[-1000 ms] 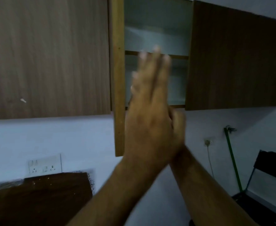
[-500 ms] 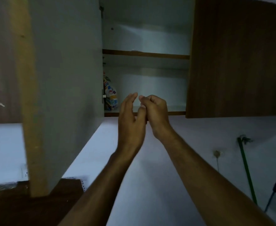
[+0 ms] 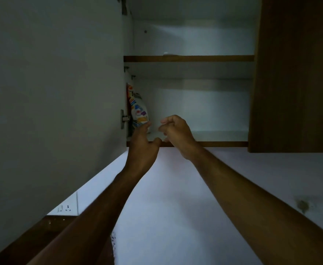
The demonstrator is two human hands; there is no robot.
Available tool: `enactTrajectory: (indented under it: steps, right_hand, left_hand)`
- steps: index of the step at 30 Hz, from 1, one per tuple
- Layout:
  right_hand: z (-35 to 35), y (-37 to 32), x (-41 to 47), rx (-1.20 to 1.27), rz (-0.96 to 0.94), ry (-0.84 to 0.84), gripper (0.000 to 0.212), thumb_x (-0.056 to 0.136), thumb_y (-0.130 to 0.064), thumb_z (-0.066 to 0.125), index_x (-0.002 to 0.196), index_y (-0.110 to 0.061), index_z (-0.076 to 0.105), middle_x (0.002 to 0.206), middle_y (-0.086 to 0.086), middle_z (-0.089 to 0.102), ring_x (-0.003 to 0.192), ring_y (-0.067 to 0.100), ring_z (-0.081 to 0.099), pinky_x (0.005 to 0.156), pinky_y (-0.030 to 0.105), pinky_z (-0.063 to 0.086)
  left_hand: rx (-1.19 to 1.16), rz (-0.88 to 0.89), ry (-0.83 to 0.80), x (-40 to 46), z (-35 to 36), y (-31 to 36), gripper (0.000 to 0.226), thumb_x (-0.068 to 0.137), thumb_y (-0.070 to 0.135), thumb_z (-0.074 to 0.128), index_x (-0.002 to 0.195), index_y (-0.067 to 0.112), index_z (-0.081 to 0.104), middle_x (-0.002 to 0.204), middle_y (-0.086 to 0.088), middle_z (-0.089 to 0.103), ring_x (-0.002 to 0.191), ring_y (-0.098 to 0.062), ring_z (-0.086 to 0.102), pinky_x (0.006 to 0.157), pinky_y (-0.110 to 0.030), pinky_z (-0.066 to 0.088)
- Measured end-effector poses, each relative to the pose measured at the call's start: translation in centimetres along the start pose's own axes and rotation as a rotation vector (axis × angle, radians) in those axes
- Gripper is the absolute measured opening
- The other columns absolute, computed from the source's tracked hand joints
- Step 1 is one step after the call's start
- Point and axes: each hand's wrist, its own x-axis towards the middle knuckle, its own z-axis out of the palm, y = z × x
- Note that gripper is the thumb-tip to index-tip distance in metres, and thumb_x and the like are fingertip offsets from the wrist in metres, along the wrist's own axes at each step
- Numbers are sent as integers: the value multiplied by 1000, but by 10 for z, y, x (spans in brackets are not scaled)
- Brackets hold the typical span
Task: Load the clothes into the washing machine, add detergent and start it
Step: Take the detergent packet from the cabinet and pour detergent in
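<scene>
A colourful detergent pouch (image 3: 138,111) stands upright at the far left of the lower shelf in an open wall cupboard (image 3: 191,144). My left hand (image 3: 142,144) reaches up with fingers stretched, its fingertips at the pouch's lower edge; whether they touch it I cannot tell. My right hand (image 3: 176,132) hovers just to the right at the shelf's front edge, fingers loosely curled, holding nothing. The washing machine and clothes are out of view.
The open cupboard door (image 3: 53,92) fills the left side, its hinge (image 3: 124,119) beside the pouch. A closed brown door (image 3: 298,73) is on the right. An upper shelf (image 3: 189,58) holds a small white thing. A wall socket (image 3: 65,208) sits low left.
The door has swung fully open to the left. Both hands, pressed together before, have parted; the left has gone to the pouch and the view has moved closer.
</scene>
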Motion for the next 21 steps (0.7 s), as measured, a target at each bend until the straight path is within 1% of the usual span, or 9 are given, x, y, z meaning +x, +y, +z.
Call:
enactTrajectory:
  steps: [3, 7, 9, 11, 14, 15, 17, 19, 21]
  right_hand:
    - [11, 4, 24, -29, 31, -84, 44, 82, -15, 70, 124, -14, 55, 116, 2, 60, 105, 19, 59, 90, 37, 55]
    - [33, 10, 51, -47, 67, -165, 57, 81, -10, 74, 131, -12, 48, 106, -1, 52, 95, 15, 54, 81, 28, 51]
    - [44, 17, 65, -14, 100, -198, 62, 81, -11, 75, 134, -12, 43, 109, 4, 55, 99, 19, 58, 86, 34, 54]
    - [57, 23, 78, -8, 120, -212, 69, 81, -18, 76, 137, -12, 36, 118, 9, 56, 107, 24, 60, 92, 41, 55]
    - [81, 31, 101, -88, 118, -199, 79, 79, -36, 76, 140, -16, 30, 128, 11, 53, 112, 27, 58, 90, 39, 55]
    - [88, 32, 108, -104, 120, -188, 80, 79, -40, 74, 141, -17, 29, 130, 12, 51, 113, 29, 57, 88, 38, 54]
    - [98, 35, 117, -116, 131, -167, 81, 82, -45, 71, 143, -18, 25, 134, 15, 47, 116, 33, 54, 89, 41, 53]
    - [103, 39, 123, -125, 145, -148, 79, 85, -46, 68, 144, -17, 24, 137, 16, 45, 119, 36, 52, 93, 47, 51]
    - [105, 48, 129, -152, 178, -153, 75, 87, -46, 66, 143, -14, 27, 136, 17, 46, 119, 36, 52, 94, 48, 51]
  left_hand:
    - [5, 7, 8, 20, 5, -15, 59, 92, 4, 58, 146, 17, 38, 150, -4, 38, 136, -19, 39, 111, -33, 38]
    - [24, -19, 15, 48, 12, -35, 66, 91, 8, 61, 150, 14, 32, 152, -6, 35, 138, -22, 38, 110, -42, 41]
    - [45, -18, 26, 63, 15, -49, 67, 89, 16, 63, 149, 16, 33, 151, -6, 38, 137, -23, 39, 108, -45, 43]
    - [64, -16, 71, 76, 17, -66, 68, 82, 25, 62, 145, 18, 38, 146, -4, 44, 134, -23, 44, 106, -46, 45]
    - [77, -16, 135, 91, 18, -77, 64, 86, 17, 64, 145, 14, 39, 143, -6, 47, 131, -22, 46, 108, -39, 42]
    - [48, -25, 151, 96, 19, -77, 65, 87, 20, 65, 145, 14, 38, 142, -6, 47, 129, -21, 47, 107, -36, 43]
    - [-7, -57, 172, 105, 22, -76, 68, 87, 32, 67, 146, 18, 36, 140, -6, 50, 126, -23, 51, 104, -42, 46]
    - [16, -102, 171, 114, 25, -77, 69, 90, 34, 65, 148, 17, 32, 141, -9, 48, 127, -27, 49, 105, -46, 45]
    - [55, -141, 169, 120, 27, -83, 71, 91, 36, 64, 149, 16, 29, 143, -10, 45, 129, -29, 47, 106, -46, 43]
